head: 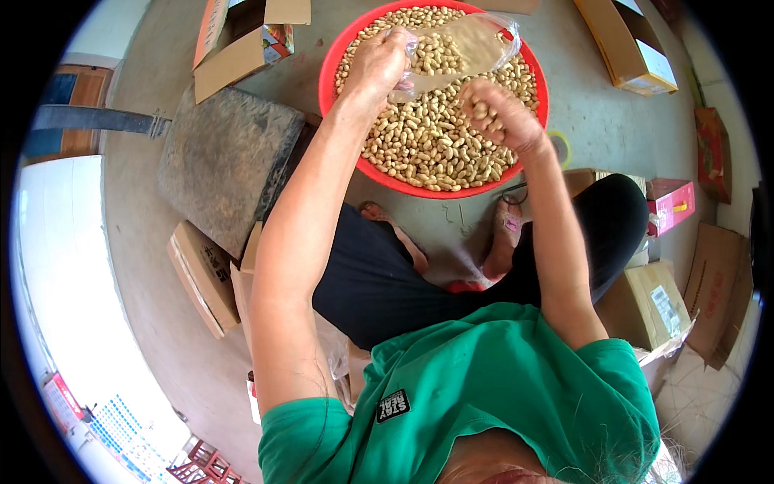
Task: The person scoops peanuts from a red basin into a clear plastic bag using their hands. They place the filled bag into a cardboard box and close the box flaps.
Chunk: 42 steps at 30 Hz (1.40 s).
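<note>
Before me is a round red plastic basin (434, 192) heaped with unshelled peanuts (447, 151). My left hand (378, 63) grips the gathered edge of a clear plastic bag (484, 43) over the far part of the basin. Peanuts show through the bag, but I cannot tell how many are inside it and how many lie beneath. Slightly blurred, my right hand (500, 115) is curled around several peanuts (484, 115) above the basin's right side, just below the bag.
Left of the basin stands a dark, worn flat-topped block (224, 157). Open cardboard boxes lie at upper left (233, 69) and upper right (626, 48). A taped carton (644, 305) and a pink box (671, 206) sit to my right. A yellow-green ring (561, 149) lies on the floor.
</note>
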Tool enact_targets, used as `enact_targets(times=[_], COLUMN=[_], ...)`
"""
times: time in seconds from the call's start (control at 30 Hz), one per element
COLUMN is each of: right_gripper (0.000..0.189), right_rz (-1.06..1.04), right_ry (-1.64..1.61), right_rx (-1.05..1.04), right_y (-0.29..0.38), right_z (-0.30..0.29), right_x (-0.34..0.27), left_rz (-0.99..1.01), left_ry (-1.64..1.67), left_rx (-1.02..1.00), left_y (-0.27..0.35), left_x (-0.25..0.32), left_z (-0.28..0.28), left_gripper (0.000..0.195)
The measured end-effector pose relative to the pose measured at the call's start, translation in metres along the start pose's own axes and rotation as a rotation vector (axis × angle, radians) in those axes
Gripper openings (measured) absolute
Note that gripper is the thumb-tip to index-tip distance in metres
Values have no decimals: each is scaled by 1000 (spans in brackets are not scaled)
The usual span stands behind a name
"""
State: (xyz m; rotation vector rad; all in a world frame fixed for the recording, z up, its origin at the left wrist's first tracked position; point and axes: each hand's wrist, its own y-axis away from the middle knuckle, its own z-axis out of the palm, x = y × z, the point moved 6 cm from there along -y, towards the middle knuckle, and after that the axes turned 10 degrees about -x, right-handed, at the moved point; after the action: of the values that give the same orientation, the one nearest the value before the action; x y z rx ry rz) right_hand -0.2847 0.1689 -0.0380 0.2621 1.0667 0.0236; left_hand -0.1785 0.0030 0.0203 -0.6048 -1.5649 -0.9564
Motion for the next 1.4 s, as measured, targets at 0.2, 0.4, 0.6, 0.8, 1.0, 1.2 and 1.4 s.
enact_targets(times=[0.2, 0.4, 0.6, 0.8, 1.0, 1.2, 1.4], right_gripper=[28, 29, 56, 40, 34, 29, 41], right_rz=[-76, 248, 106, 48, -76, 41, -300], right_ry=[365, 932, 908, 852, 487, 1008, 1681], right_rx=[82, 120, 174, 208, -295, -363, 27], right_y=[-28, -99, -127, -121, -49, -56, -96], right_z=[-5, -10, -1, -23, 36, 83, 94], right_x=[-78, -75, -57, -54, -64, 39, 112], left_rz=[-38, -21, 5, -20, -18, -32, -43], left_ry=[-5, -10, -21, 44, 18, 11, 10], left_rx=[7, 21, 5, -7, 29, 3, 6], left_y=[8, 7, 7, 2, 7, -1, 0], left_x=[8, 7, 11, 4, 8, 5, 6], left_z=[4, 4, 0, 0, -2, 4, 0], left_gripper=[32, 32, 34, 34, 34, 32, 33])
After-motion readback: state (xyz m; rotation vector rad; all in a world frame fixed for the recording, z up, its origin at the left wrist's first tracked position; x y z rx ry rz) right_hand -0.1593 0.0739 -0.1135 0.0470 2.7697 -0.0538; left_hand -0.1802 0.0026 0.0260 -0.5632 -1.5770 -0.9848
